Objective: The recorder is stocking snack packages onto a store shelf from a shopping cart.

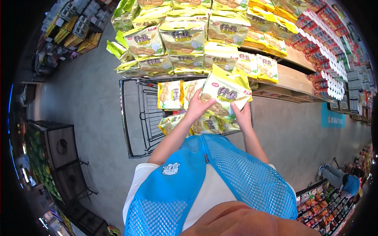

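Between my two hands is a pale green and yellow bag of biscuits (223, 94), its printed front turned up toward me. My left hand (201, 104) grips its left side, thumb across the front. My right hand (242, 114) pinches the lower right corner. Below the held bag stands a black wire cart (147, 135). Inside it lie more biscuit bags, among them a white and orange one (170, 95) and a greenish one (172, 123). Just beyond the cart, rows of similar green biscuit bags (182, 40) are stacked in a tall display.
Wooden shelves (293, 80) run off to the right, with white and orange biscuit bags (267, 67) on their edge and red and white packages (328, 80) farther along. A black-sided produce stand (63, 143) is at the left. Another person (346, 181) is at the far lower right beside a shelf.
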Demonstrator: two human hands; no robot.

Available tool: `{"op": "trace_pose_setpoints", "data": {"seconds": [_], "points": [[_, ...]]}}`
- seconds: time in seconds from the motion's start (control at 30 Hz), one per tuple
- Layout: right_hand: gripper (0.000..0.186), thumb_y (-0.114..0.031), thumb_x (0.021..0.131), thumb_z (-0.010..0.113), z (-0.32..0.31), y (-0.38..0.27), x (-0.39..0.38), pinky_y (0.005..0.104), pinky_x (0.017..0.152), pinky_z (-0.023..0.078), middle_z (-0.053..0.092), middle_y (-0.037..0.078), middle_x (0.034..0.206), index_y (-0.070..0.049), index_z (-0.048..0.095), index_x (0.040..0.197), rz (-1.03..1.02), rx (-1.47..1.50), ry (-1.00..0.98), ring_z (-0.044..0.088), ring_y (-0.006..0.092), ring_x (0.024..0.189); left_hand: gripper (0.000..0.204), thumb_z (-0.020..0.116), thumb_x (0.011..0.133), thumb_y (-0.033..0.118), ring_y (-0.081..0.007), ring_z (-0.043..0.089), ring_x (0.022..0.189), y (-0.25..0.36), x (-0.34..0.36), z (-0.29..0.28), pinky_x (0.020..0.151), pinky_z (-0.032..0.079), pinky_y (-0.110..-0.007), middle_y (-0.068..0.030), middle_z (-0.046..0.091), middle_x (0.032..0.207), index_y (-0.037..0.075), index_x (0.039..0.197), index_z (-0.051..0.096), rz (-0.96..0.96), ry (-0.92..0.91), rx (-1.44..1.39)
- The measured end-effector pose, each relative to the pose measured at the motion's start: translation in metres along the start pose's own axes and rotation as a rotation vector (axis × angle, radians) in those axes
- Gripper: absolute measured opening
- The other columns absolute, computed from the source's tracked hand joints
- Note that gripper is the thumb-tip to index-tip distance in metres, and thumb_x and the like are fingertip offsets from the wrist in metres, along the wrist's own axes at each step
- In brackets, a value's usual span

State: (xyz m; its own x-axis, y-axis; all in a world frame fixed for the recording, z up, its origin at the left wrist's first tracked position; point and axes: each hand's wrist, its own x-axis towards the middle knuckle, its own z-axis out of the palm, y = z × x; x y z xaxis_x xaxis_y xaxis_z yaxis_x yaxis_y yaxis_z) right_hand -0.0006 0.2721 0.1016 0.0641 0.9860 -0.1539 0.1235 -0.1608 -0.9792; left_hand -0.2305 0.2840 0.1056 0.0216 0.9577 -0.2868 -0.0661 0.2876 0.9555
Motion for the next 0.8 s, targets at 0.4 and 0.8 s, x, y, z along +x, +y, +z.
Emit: {"op": "trace_pose_setpoints", "data": {"seconds": [0.4,0.8], "points": [[0.05,-0.022,0.096,0.074,0.013,-0.092,0.182,0.033,0.093,0.053,0.067,0.012,0.122,0.0,0.05,0.134,-0.324,0.114,0.074,0.065,0.0169,0.106,0.079,0.076,0.088,0.037,-0.0403,0.053,0.13,0.142,0.125,0.008,0.112,0.042,-0.047,-0.027,0.055,0.139,-0.005,0.147,0.043,0.568,0.342,0.764],[0.054,-0.046,0.097,0.066,0.023,-0.07,0.227,0.0459,0.091,0.053,0.071,0.024,0.115,-0.003,0.059,0.129,-0.292,-0.431,0.142,0.068,0.0426,0.108,0.056,0.06,0.089,0.015,-0.0317,0.036,0.149,0.111,0.132,-0.001,0.123,0.026,-0.052,-0.0116,0.039,0.162,0.006,0.144,0.055,0.851,0.364,1.559]]}}
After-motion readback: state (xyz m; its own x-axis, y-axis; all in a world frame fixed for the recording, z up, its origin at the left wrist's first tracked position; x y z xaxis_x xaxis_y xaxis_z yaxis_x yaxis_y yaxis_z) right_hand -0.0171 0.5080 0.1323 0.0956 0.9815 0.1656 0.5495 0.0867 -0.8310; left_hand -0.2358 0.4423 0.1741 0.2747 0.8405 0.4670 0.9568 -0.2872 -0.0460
